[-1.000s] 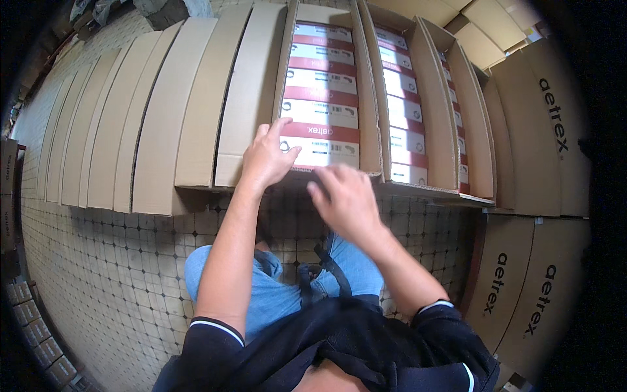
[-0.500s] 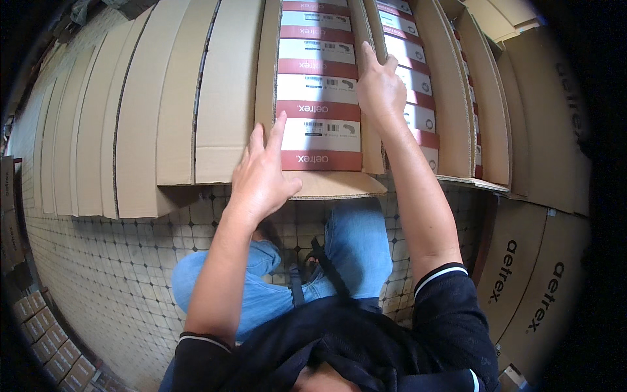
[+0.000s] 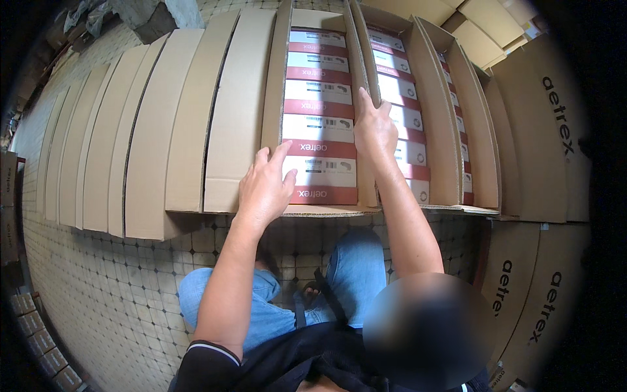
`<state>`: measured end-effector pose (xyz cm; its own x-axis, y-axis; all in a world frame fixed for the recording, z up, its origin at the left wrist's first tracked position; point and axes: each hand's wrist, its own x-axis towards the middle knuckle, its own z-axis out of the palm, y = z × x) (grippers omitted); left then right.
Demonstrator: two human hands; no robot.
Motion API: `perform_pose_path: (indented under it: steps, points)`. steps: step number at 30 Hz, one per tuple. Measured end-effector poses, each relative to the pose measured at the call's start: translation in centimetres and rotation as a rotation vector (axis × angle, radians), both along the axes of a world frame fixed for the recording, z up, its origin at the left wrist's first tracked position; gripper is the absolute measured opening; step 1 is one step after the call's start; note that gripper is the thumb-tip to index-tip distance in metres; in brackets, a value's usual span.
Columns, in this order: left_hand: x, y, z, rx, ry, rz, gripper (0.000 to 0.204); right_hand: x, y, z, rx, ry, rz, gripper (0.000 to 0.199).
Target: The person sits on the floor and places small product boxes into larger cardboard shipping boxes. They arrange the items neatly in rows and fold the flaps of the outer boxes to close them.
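An open long cardboard carton (image 3: 275, 98) lies before me, holding a row of white-and-red shoe boxes (image 3: 319, 166). My left hand (image 3: 264, 186) rests at its near left side, fingers spread and thumb apart, with fingertips at the left edge of the shoe boxes. My right hand (image 3: 377, 134) is closed over the carton's right side flap (image 3: 356, 59), its index finger stretched along the cardboard; part of its grip is hidden. Along the near end runs a narrow cardboard flap (image 3: 333, 211).
Another open carton (image 3: 436, 111) with shoe boxes stands just right, and a further one beyond it. A row of closed tan cartons (image 3: 166, 124) extends left. Larger printed cartons (image 3: 516, 287) stand at right. Tiled floor (image 3: 137, 281) lies below, with small stacked boxes (image 3: 40, 341) at lower left.
The view has shifted, so the cartons sit lower in the picture. The near-end flap shows narrower than before. Both hands remain at the same carton's sides, the left with its fingers less extended.
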<state>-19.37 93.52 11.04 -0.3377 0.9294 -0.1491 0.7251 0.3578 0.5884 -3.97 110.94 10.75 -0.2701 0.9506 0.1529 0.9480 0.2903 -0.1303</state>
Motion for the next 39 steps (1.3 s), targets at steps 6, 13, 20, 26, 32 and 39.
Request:
perform_pose_path:
  steps: [6, 13, 20, 26, 32, 39]
  points:
    - [0.1, 1.2, -0.6, 0.073, 0.078, 0.015, 0.047, -0.1, 0.1, 0.0, -0.027, 0.01, -0.022, 0.06]
    - [-0.2, 2.7, -0.7, 0.079, 0.065, -0.003, 0.048, -0.2, 0.0, 0.0, -0.02, 0.033, -0.019, 0.059]
    - [-2.0, 4.8, -1.0, 0.102, 0.0, -0.02, 0.048, -0.4, 0.2, -0.4, 0.004, 0.035, -0.034, 0.056]
    - [-2.9, 6.3, -1.4, 0.149, -0.068, -0.018, 0.045, -0.5, 0.1, -0.2, -0.005, 0.019, -0.035, 0.055]
    - [-4.4, 7.6, -1.5, 0.2, -0.137, -0.039, 0.046, -1.1, -0.3, 0.2, 0.017, 0.037, -0.016, 0.05]
    - [-6.3, 8.8, -1.8, 0.224, -0.148, -0.105, 0.048, -3.9, 3.5, 2.9, 0.081, -0.016, 0.245, 0.047]
